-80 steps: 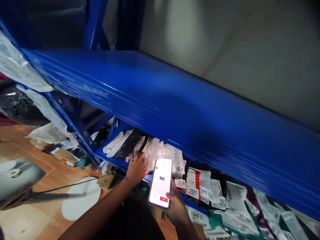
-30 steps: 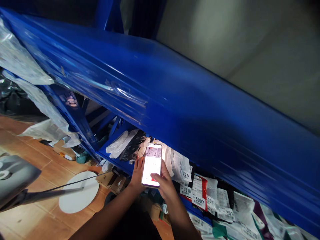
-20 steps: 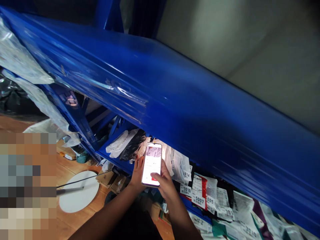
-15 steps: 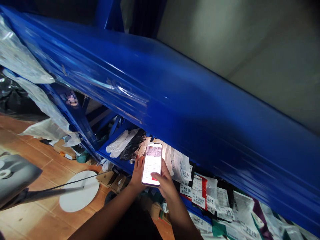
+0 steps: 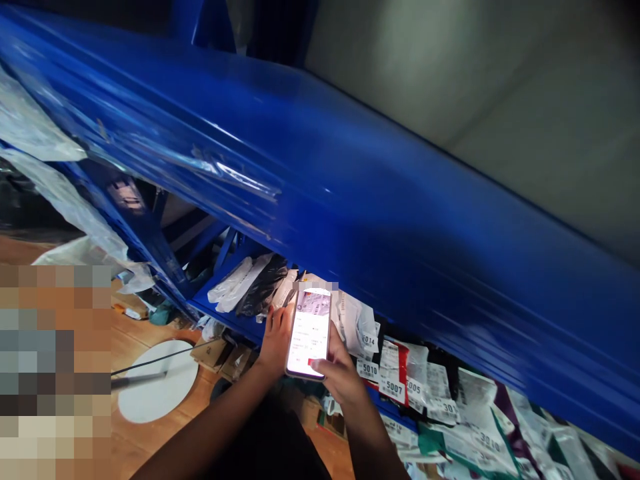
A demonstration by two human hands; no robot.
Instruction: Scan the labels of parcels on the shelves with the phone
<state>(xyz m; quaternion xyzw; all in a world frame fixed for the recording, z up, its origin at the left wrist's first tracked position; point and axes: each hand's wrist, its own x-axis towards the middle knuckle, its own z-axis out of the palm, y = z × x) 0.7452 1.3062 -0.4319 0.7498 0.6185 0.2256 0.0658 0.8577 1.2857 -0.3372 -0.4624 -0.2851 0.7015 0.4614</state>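
Note:
A lit smartphone (image 5: 309, 331) is held upright in my right hand (image 5: 341, 377), fingers wrapped round its lower edge and thumb across the screen's bottom. My left hand (image 5: 275, 339) reaches past the phone's left side and rests with fingers spread on the parcels (image 5: 260, 288) standing on the lower blue shelf. The parcels are white and black poly bags; those to the right carry numbered labels (image 5: 393, 387) such as 5010 and 5007.
A broad blue shelf beam (image 5: 350, 213) runs diagonally overhead, close to my head. Cardboard boxes (image 5: 220, 357) lie on the tiled floor under the shelf. A white round disc (image 5: 155, 380) with a dark rod lies on the floor at left.
The phone has moved up and closer to the parcels since the earliest frame, and its screen shows a different page. My left hand stays on the parcels.

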